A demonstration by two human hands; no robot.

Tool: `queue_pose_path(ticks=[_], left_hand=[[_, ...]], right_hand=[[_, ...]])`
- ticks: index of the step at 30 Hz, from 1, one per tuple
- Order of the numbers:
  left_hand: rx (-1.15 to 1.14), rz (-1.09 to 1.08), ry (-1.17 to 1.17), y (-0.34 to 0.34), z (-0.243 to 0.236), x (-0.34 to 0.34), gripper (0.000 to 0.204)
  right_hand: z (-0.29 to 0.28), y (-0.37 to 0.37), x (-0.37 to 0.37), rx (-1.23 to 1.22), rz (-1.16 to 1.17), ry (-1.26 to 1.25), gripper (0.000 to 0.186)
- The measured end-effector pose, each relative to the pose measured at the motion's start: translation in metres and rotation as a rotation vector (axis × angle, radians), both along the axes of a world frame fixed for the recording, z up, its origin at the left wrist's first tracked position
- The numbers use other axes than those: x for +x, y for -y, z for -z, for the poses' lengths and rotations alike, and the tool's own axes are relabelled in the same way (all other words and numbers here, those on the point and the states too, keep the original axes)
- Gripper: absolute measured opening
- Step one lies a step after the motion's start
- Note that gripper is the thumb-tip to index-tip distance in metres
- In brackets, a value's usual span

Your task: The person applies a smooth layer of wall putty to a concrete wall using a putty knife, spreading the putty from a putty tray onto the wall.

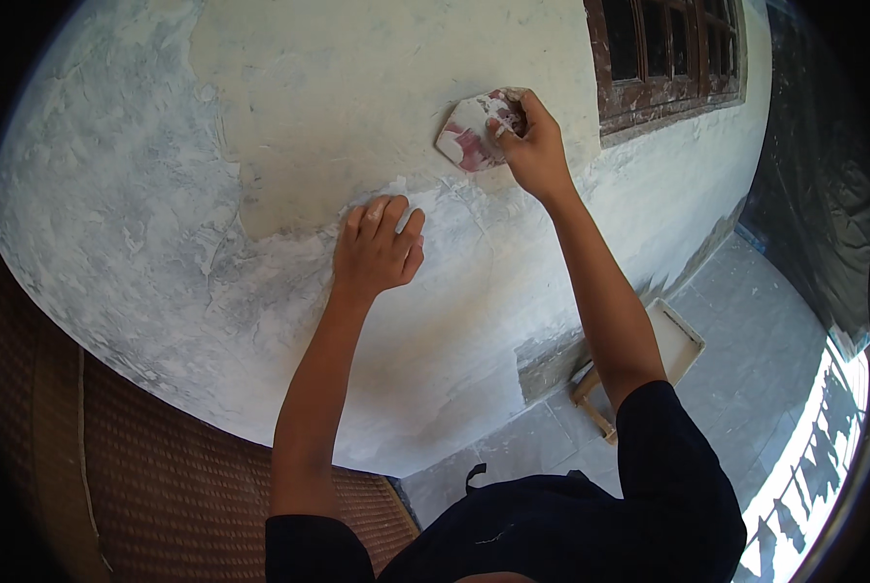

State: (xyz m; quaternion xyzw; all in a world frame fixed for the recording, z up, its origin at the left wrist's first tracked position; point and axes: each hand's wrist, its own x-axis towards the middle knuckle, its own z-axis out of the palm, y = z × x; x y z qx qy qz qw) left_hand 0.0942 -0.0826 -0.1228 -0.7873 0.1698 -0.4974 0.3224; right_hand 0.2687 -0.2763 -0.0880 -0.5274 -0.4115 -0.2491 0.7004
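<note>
The flat red-and-white plate is at the frame's upper middle, poking out left from the right hand, which grips it. The left hand is lower and farther left, fingers bent; I can't tell if it holds anything. Behind both is the patchy wall.

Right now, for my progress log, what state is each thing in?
Right hand: closed on the flat tool
Flat tool: reddish, smeared white
Left hand: fingers bent, palm hidden
Wall: patchy, part cream, part rough grey-white
Window frame: brown, specked white
Floor: spotted white
Dark sheet: hanging, creased
</note>
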Motion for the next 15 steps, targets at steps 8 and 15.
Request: queue_pose_path(ticks=[8,15], left_hand=[[0.000,-0.008,-0.002,0.000,-0.002,0.003,0.035],[-0.008,0.012,0.003,0.000,0.001,0.006,0.035]], right_hand=[[-0.002,0.003,-0.002,0.270,0.064,-0.076,0.023],[0.019,0.001,0.006,0.389,0.037,-0.340,0.020]])
